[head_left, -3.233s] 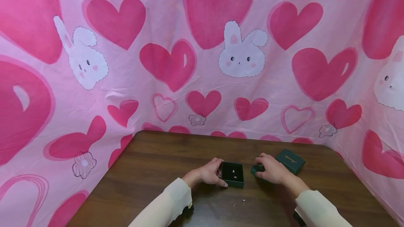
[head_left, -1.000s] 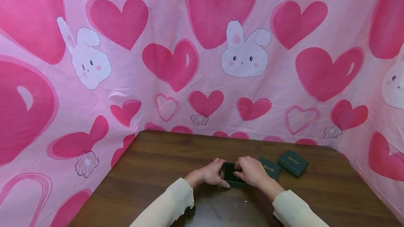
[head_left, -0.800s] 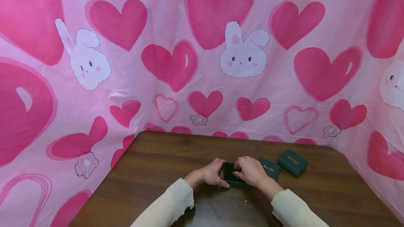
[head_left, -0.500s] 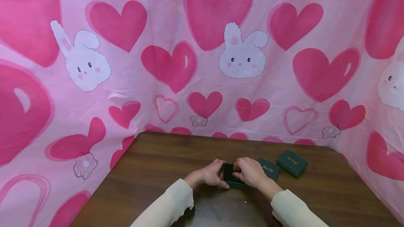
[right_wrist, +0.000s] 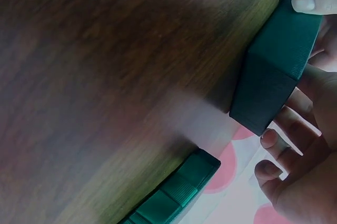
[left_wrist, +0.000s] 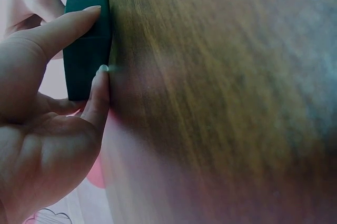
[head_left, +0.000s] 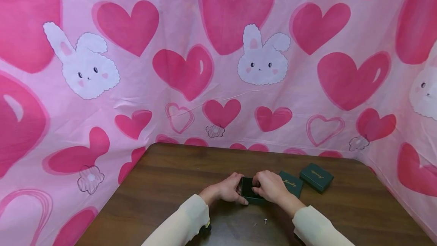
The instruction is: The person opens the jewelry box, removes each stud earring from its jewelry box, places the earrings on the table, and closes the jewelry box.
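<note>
A small dark green jewelry box with a black lining stands uncovered on the table. My left hand grips its left end, and in the left wrist view the thumb lies along the near wall. My right hand reaches over the right end, with thumb and index finger down inside the box. Whatever lies at those fingertips is hidden. In the right wrist view the other fingers are loosely bent beyond the box wall. A small silver stud earring lies on the table in front of the box.
A fainter tiny piece lies beside the earring. Right of the box, a green lid with gold lettering lies partly behind my right hand. Another green lettered box is farther right. A pink heart-patterned cloth surrounds the wooden table.
Since 3.2 seconds ago, my right hand has put down a green piece on the right and moved left into the box, covering two star-shaped studs seen there. Over the last second, hardly anything moves.
</note>
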Available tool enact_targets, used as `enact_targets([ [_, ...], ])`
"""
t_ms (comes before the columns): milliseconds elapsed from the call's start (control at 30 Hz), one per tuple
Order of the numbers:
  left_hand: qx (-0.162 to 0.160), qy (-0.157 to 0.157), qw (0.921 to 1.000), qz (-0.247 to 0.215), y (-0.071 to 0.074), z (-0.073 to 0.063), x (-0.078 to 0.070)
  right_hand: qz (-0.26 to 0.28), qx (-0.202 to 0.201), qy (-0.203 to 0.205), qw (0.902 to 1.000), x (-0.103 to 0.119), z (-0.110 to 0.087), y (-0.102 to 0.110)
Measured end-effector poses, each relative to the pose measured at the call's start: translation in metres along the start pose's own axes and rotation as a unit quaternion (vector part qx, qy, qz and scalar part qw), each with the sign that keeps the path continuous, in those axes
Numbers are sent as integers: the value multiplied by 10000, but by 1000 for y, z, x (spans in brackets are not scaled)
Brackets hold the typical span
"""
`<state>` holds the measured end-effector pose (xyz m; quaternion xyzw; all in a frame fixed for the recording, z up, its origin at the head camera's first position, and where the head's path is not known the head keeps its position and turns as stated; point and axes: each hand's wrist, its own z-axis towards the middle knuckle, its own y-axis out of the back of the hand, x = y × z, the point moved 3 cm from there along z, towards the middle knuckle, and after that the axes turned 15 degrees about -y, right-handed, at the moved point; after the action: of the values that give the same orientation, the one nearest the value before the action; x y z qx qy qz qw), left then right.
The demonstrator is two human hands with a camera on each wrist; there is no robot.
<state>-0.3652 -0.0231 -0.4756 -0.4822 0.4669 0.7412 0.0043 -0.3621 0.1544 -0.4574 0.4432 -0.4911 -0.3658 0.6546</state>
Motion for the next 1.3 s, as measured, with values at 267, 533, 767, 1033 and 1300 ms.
enact_targets([
  [267, -16, -1, 10000, -84, 0, -1, -1, 112, 86, -200, 9997, 0, 0, -1],
  [533, -55, -30, 9999, -91, -1, -3, 0, 33, 213, -87, 9997, 0, 1, -2],
  [767, -91, -109, 9999, -30, -1, -1, 3, -78, 128, 115, 9998, 3, 1, 0],
  [1033, -72, -95, 9999, -44, -1, -1, 2, -17, 231, 45, 9997, 5, 0, 4],
  [1300, -44, -129, 9999, -65, -1, -1, 1, 192, 406, 199, 9988, 2, -2, 9],
])
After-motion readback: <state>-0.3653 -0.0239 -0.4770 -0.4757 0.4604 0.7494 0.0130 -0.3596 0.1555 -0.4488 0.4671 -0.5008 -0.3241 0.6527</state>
